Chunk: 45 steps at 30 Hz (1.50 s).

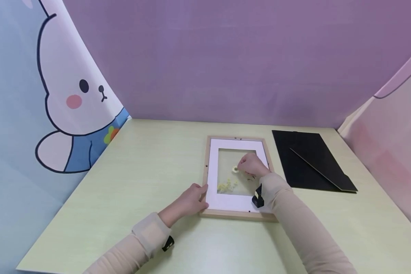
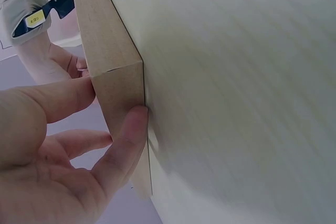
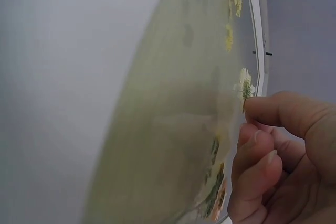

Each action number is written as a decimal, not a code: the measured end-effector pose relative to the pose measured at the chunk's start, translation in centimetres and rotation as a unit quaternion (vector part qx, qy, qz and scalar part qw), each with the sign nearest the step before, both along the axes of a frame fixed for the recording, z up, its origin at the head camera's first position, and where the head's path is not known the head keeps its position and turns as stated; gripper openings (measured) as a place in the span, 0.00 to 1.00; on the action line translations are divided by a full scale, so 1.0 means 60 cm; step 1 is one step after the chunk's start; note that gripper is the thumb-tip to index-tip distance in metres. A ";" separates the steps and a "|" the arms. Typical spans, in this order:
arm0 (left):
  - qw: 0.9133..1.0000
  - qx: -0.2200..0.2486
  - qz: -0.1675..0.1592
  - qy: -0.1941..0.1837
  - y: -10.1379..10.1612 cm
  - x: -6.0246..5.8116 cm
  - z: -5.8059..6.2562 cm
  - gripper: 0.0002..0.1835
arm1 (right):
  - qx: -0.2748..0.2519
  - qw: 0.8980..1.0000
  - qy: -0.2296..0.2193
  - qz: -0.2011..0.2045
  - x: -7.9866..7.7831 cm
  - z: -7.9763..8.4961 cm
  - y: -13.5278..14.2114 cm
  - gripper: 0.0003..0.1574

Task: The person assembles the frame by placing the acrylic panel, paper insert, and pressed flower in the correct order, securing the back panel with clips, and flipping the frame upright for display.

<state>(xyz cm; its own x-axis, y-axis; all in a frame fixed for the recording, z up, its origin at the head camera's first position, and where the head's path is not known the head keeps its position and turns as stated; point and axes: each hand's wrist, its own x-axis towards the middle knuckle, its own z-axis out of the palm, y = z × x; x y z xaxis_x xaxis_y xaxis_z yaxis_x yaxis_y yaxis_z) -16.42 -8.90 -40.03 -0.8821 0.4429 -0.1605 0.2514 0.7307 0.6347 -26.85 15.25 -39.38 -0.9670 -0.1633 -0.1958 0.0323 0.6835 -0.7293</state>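
Observation:
A light wooden picture frame [image 1: 206, 160] with a white mat [image 1: 238, 143] lies on the table. My left hand [image 1: 190, 199] holds the frame's left side near its lower corner; in the left wrist view its fingers touch the wooden edge [image 2: 113, 72]. Over the mat's window, my right hand [image 1: 252, 164] pinches a small white pressed daisy [image 3: 245, 83] by its short stem. Yellow pressed sprigs [image 1: 227, 185] lie at the window's lower left. Further pressed flowers [image 3: 215, 182] lie at the lower right, partly hidden by the right hand.
Right of the frame lies a black backing board [image 1: 282, 152] with a slanted stand flap [image 1: 323, 171] raised from it. The pale table [image 1: 150, 160] meets a purple backdrop [image 1: 226, 76] behind and printed cloth [image 1: 68, 114] on the left.

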 end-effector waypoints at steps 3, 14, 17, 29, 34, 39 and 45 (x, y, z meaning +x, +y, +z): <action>1.000 0.000 -0.002 0.002 0.003 0.002 0.002 0.35 | 0.012 1.000 0.003 0.001 0.000 -0.001 0.000 0.09; 1.000 -0.007 -0.009 0.010 0.009 0.002 0.008 0.35 | 0.051 0.999 0.010 0.006 0.002 0.005 0.003 0.15; 1.000 -0.008 -0.010 0.012 0.010 0.003 0.009 0.35 | 0.039 0.999 0.010 0.004 0.003 0.009 0.007 0.08; 1.000 -0.008 -0.003 0.002 0.009 0.002 0.009 0.35 | -0.008 1.000 0.005 -0.016 0.010 0.026 0.054 0.10; 1.000 -0.002 0.004 -0.006 0.004 0.003 0.011 0.35 | -0.018 0.999 0.004 -0.034 0.018 0.029 0.086 0.11; 1.000 0.001 0.002 -0.006 0.003 0.005 0.012 0.35 | -0.002 0.999 0.005 -0.048 0.025 0.026 0.112 0.12; 1.000 -0.007 0.001 -0.003 0.004 0.004 0.006 0.35 | 0.007 0.998 0.012 -0.055 0.034 0.027 0.135 0.11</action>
<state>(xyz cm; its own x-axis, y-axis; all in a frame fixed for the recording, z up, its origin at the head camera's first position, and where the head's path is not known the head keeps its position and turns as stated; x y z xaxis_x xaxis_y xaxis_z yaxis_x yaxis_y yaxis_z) -16.17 -8.68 -39.69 -0.8819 0.4389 -0.1719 0.2467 0.7405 0.6251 -24.84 23.35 -37.79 -0.9832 -0.0541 -0.1741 0.0899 0.6865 -0.7215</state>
